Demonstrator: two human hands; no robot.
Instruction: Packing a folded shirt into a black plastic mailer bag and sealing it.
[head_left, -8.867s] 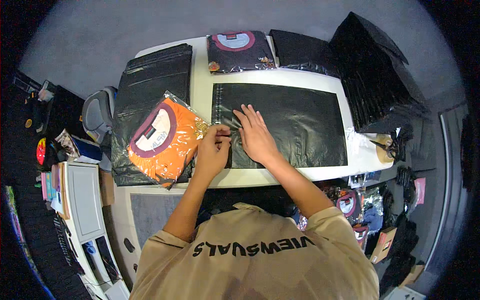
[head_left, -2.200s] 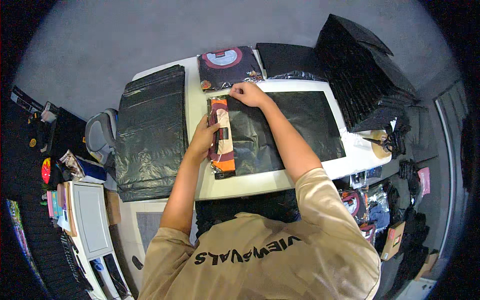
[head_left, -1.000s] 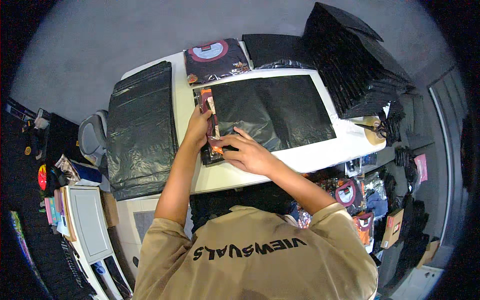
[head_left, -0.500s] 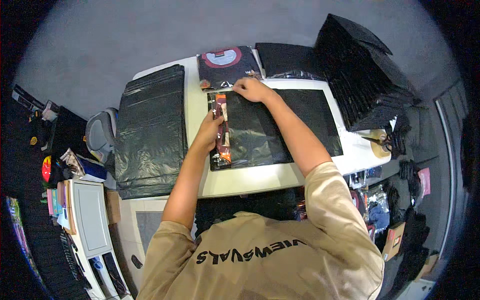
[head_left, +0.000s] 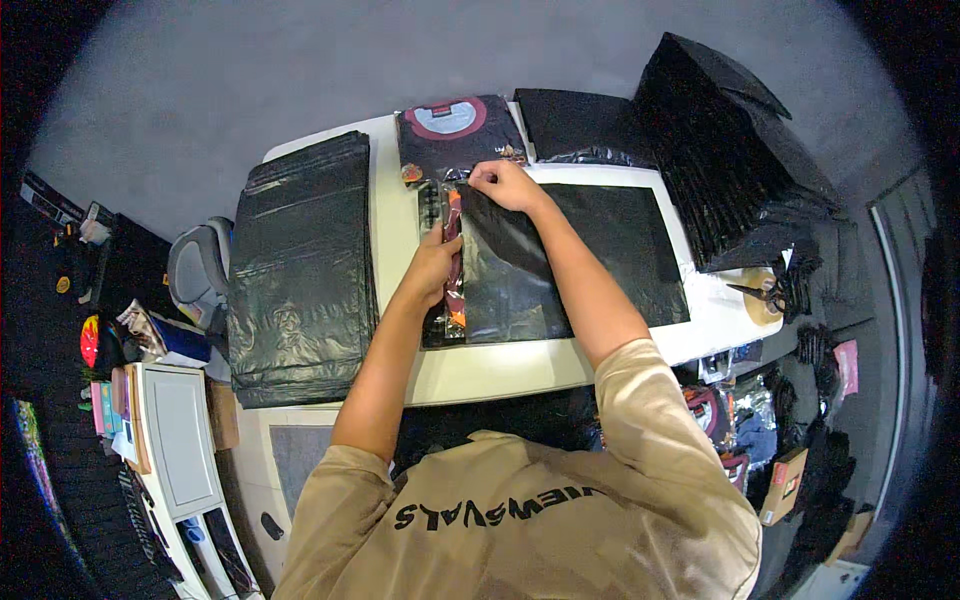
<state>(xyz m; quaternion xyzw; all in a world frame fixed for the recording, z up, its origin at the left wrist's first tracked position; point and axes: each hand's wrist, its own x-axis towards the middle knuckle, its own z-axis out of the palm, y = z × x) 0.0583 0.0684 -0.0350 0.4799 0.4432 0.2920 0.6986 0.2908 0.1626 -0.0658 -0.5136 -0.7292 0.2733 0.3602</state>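
My left hand [head_left: 435, 268] is closed around a narrow, clear-wrapped folded garment [head_left: 456, 305], maroon with orange ends. It lies over the left end of a flat black plastic mailing bag [head_left: 625, 250] on the white table. My right hand [head_left: 506, 187] pinches the bag's film near its far left corner, and the upper layer rises in a slanting fold toward those fingers. Just beyond both hands lies a clear-packed dark T-shirt [head_left: 447, 140] with a maroon and pale blue neck.
A wide stack of black plastic bags [head_left: 300, 270] covers the table's left side. Folded black packages [head_left: 580, 120] lie at the back, beside a tall black stack [head_left: 715, 150] on the right. Scissors [head_left: 765, 294] rest on a tape roll near the right edge. A white cabinet [head_left: 180, 435] stands lower left.
The wrapped garment has tipped, showing a narrower maroon side and dark surface to its left. My right hand's pinch has raised the bag's upper layer into a fold.
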